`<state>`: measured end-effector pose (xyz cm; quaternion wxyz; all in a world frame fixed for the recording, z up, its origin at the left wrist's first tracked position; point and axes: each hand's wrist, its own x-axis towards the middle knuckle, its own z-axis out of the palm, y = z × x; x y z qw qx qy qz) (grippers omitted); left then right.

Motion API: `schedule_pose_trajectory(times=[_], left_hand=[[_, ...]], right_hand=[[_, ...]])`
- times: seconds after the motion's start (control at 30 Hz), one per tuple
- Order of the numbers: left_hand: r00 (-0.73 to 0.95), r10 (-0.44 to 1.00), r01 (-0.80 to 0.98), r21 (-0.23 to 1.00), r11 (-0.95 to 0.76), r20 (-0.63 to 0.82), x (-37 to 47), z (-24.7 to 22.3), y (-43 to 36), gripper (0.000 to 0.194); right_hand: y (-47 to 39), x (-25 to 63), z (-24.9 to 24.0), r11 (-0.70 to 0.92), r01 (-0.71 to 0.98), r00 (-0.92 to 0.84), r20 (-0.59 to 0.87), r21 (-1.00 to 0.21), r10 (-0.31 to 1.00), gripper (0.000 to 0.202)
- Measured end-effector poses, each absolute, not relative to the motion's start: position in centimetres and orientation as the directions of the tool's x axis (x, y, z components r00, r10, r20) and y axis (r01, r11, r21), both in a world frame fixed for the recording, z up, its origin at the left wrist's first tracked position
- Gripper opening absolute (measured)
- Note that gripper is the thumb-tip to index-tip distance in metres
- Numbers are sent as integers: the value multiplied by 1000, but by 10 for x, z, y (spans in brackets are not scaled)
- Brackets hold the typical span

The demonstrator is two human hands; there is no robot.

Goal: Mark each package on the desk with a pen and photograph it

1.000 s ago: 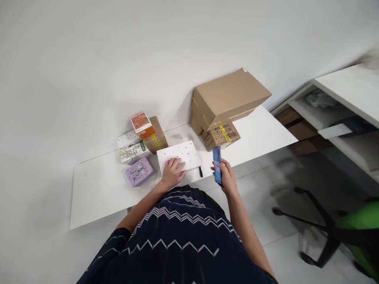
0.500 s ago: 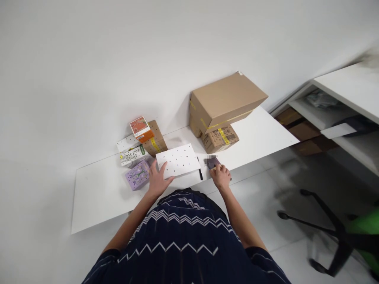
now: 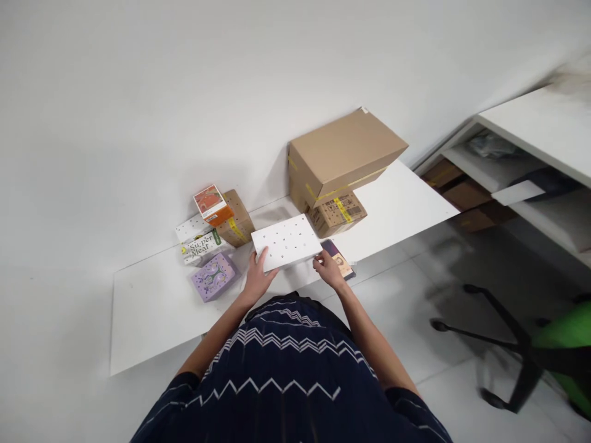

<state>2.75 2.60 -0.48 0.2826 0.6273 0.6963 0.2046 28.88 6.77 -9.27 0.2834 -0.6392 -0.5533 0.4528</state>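
A white box [image 3: 287, 241] with small dark marks on its top is held at its near left corner by my left hand [image 3: 258, 277], thumb against the near side. My right hand [image 3: 329, 269] is by the box's near right corner, its fingers curled together; whatever they pinch, if anything, is hidden. Partly under that hand lies a dark, book-like item [image 3: 342, 261] with a picture on its cover, at the table's front edge. To the left of my left hand rests a purple patterned box [image 3: 215, 278].
Left of the white box stand a "Super Meal" box [image 3: 202, 246], an orange box [image 3: 213, 206] and a small taped carton [image 3: 240, 218]. Behind on the right, a large brown carton [image 3: 348, 154] rises beside a smaller taped carton [image 3: 339, 214]. A chair base [image 3: 512, 357] stands on the floor.
My right hand has left the dark book-like item and moved left to the white box's corner. The white box has shifted slightly right and turned. The black pen is no longer visible.
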Motion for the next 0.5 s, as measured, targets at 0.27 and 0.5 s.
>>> schedule_pose_trajectory(times=[0.27,0.5], left_hand=[[-42,996,864,498,78,-84,23,-2,71,59],[-72,988,876,465,127,-136,27,1,98,63]], right_hand=[[111,270,-89,-229,248,-12,-240,-941,971,51],[146,249,-77,-317,118,-1,-319,-941,948,67]])
